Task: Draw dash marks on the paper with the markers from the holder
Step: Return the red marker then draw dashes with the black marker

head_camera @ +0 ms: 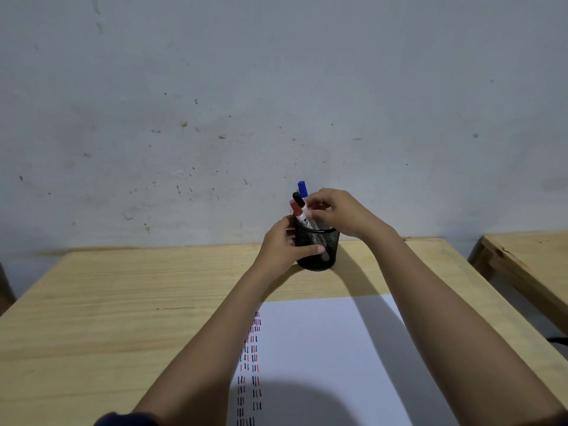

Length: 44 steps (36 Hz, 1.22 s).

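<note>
A black mesh holder stands at the far edge of the wooden table. My left hand wraps around its left side. Three markers stick out of it: a blue-capped one, a black-capped one and a red-capped one. My right hand hovers over the holder's rim with its fingertips pinched on the markers' white barrels; which marker it grips I cannot tell. A white paper lies near me, with columns of red and black dash marks along its left side.
A grey, stained wall rises right behind the holder. A second wooden table stands to the right across a narrow gap. My head's shadow falls on the paper's near part.
</note>
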Each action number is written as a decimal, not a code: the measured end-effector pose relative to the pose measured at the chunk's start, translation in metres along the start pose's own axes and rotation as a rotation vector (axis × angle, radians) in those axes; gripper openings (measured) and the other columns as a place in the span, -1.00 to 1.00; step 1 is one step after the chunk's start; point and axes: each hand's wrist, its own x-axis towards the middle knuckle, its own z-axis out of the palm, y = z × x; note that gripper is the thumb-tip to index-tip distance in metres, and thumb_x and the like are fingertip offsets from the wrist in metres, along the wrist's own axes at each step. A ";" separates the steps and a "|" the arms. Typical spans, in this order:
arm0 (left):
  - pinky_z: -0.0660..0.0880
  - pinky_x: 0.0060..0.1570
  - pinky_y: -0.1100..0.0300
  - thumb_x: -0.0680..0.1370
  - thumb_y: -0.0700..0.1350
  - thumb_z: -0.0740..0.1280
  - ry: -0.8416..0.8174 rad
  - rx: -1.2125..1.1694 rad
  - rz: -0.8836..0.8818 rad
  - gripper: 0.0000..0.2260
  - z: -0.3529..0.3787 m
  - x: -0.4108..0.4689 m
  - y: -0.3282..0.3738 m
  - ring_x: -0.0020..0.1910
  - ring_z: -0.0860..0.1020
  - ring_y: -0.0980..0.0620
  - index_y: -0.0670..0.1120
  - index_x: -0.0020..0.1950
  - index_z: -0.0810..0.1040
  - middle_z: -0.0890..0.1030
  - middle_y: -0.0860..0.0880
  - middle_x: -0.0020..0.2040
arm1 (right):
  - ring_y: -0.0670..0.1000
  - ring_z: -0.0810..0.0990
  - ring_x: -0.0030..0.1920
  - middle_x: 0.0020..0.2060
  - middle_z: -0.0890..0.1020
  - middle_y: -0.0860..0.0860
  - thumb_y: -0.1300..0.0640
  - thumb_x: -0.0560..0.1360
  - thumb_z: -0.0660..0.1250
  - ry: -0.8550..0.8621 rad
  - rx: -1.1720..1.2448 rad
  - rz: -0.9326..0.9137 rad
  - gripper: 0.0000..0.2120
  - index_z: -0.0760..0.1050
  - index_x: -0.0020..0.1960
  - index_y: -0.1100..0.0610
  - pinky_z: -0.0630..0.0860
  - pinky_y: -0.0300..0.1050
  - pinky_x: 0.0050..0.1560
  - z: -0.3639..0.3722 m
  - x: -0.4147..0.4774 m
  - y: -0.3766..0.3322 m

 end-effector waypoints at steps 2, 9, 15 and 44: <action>0.57 0.12 0.05 0.27 -0.17 0.59 0.013 0.020 0.012 -0.46 0.000 0.000 -0.002 0.10 0.60 0.00 -0.06 0.18 0.49 0.58 -0.09 0.16 | -0.04 0.52 -0.07 -0.06 0.54 0.00 0.22 0.50 0.33 0.034 0.076 0.011 -0.83 0.57 0.09 0.17 0.39 -0.38 -0.13 0.001 0.000 0.002; 0.59 0.08 -0.04 0.21 -0.05 0.59 0.043 0.058 0.000 -0.55 0.001 -0.007 -0.011 0.02 0.63 -0.01 0.09 0.02 0.52 0.52 -0.15 0.13 | -0.02 0.52 -0.01 -0.02 0.53 0.01 0.23 0.53 0.27 0.166 0.089 -0.001 -0.80 0.52 0.14 0.20 0.42 -0.37 -0.15 0.004 -0.011 0.005; 0.64 -0.07 0.13 0.37 -0.23 0.48 0.078 -0.052 -0.125 -0.75 0.002 -0.012 -0.006 -0.08 0.57 0.00 -0.11 0.00 0.52 0.54 -0.10 -0.08 | -0.04 0.52 0.00 -0.02 0.52 0.02 0.25 0.54 0.25 0.266 0.087 -0.059 -0.80 0.52 0.14 0.21 0.49 -0.11 0.13 -0.004 -0.019 -0.006; 0.46 -0.19 0.43 0.46 -0.17 0.42 0.290 0.172 0.448 -0.94 -0.039 -0.138 0.123 -0.30 0.57 0.26 -0.09 -0.20 0.67 0.64 0.09 -0.31 | -0.03 0.49 -0.03 -0.04 0.54 0.03 0.12 0.56 0.22 0.186 -0.120 -0.291 -0.83 0.53 0.10 0.08 0.45 -0.11 0.02 -0.007 -0.127 -0.090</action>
